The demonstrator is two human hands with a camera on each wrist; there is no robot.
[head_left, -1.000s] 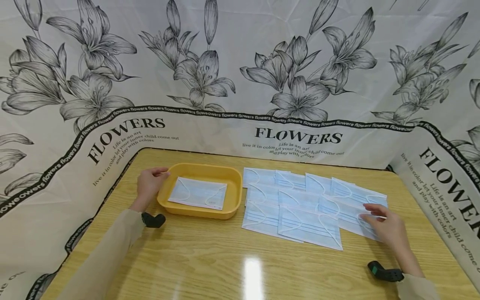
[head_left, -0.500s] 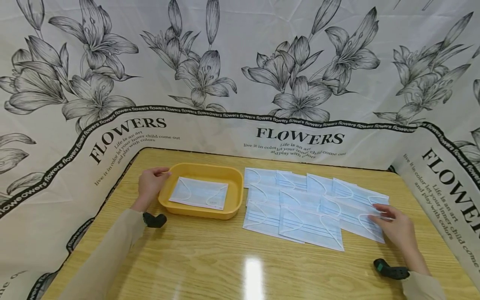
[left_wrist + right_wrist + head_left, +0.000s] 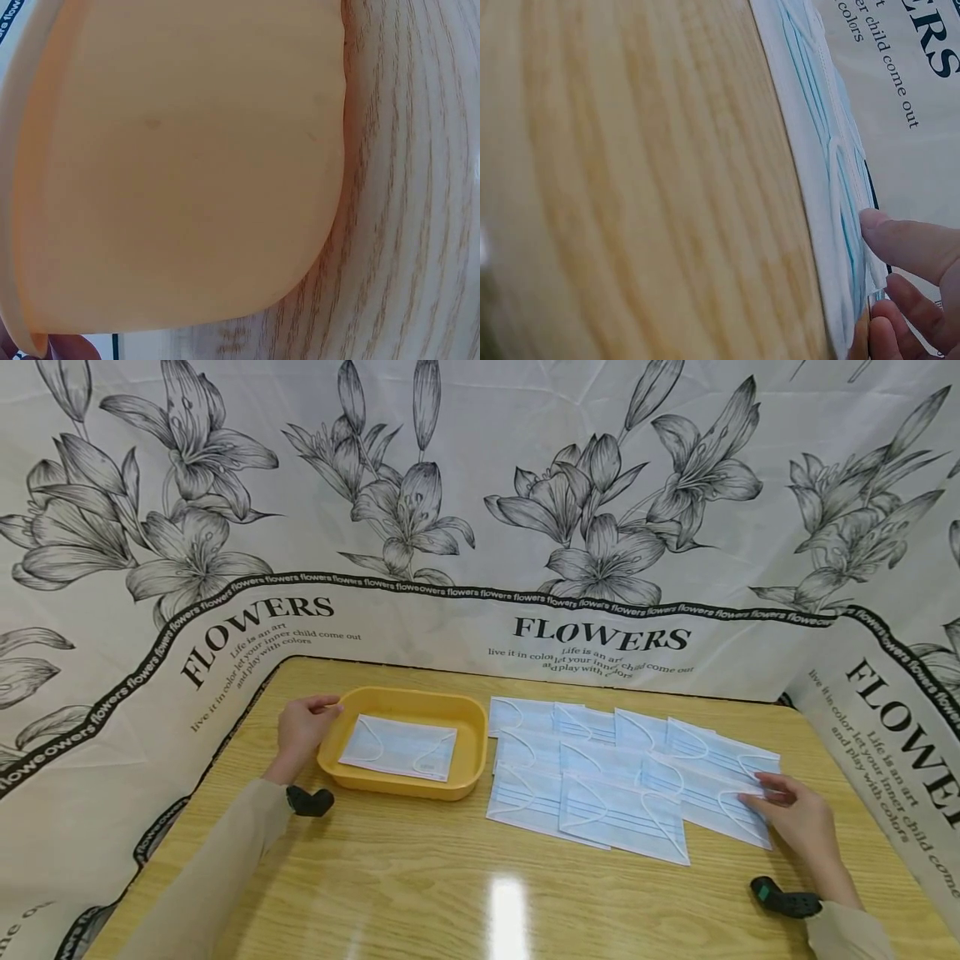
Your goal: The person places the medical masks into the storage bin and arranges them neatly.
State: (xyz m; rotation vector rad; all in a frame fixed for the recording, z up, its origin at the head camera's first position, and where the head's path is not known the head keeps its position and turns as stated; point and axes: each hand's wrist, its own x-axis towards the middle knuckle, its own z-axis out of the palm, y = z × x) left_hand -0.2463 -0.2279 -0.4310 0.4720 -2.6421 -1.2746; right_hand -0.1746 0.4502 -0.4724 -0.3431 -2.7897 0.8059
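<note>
Table (image 3: pixel 405 877), wood-grained, is bearing overlapping pale-blue pleated masks (image 3: pixel 603 772), apparently work remaining. Yellow rounded plastic tray (image 3: pixel 470 731) is holding one visible pale mask (image 3: pixel 400 747), apparently work done. Left hand (image 3: pixel 302 728) is gripping the tray's left rim; right hand (image 3: pixel 802 818) is curving at the masks' right edge, grip indeterminable.

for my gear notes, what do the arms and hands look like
The left hand and right hand are ungloved; left sleeve and right sleeve are beige. Left wrist device and right wrist device are dark and bent, the right with a green patch.
</note>
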